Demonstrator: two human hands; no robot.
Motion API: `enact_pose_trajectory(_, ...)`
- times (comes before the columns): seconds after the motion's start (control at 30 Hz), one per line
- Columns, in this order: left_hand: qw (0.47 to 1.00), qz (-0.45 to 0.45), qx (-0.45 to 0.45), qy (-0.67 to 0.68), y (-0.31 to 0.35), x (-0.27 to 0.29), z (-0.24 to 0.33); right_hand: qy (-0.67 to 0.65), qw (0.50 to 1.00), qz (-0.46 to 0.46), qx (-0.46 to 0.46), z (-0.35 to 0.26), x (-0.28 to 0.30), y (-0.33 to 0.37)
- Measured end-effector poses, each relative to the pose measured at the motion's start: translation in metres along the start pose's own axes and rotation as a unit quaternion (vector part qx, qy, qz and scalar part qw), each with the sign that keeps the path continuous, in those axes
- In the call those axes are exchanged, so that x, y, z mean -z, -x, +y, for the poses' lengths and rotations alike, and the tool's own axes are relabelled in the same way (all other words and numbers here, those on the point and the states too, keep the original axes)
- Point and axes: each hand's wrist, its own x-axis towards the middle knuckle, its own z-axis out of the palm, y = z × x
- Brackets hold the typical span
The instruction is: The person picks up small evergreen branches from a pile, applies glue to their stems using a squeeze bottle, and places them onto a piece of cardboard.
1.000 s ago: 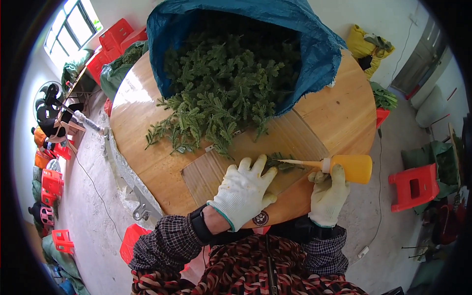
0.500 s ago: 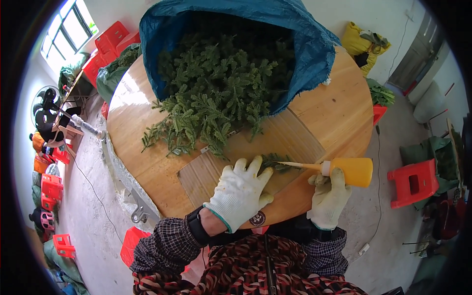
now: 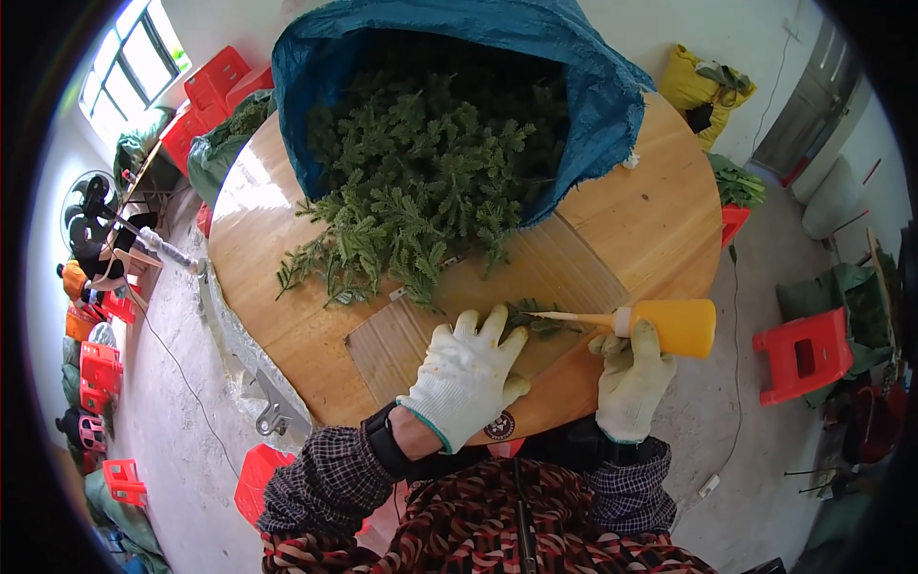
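My right hand (image 3: 636, 378), in a pale work glove, grips a yellow squeeze bottle (image 3: 674, 327). The bottle lies nearly level, its long thin nozzle pointing left over a small green fir sprig (image 3: 545, 320). At the sprig's left end rests my left hand (image 3: 469, 359), also gloved. Its fingers are spread and laid flat, the thumb apart, the fingertips touching the sprig. Both hand and sprig are on a brown cardboard sheet (image 3: 564, 263). Farther back, a heap of fir branches (image 3: 411, 191) spills from a blue woven sack (image 3: 612, 105) lying on its side.
The round wooden table (image 3: 669, 210) carries all this. Red stools (image 3: 803, 349) stand on the right, with more on the left beside a black fan (image 3: 91, 210). A yellow sack (image 3: 703, 91) sits behind the table. A cable (image 3: 736, 383) runs along the floor.
The squeeze bottle and my right hand have shifted slightly left, the nozzle tip staying over the sprig. My left hand has hardly moved.
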Motion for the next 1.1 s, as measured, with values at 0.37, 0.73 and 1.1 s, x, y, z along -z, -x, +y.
enact_pose_trajectory(0.37,0.999,-0.041,0.014,0.012,-0.002,0.004,0.0,0.004,1.0,0.018,0.015,-0.008,0.005,0.001)
enact_pose_trajectory(0.73,0.999,-0.038,0.016,0.01,-0.002,0.001,0.0,0.003,0.999,0.024,0.021,-0.013,0.018,0.006)
enact_pose_trajectory(1.1,0.999,-0.02,0.004,0.041,-0.002,0.005,0.01,0.017,1.0,0.019,0.014,-0.011,0.026,0.006)
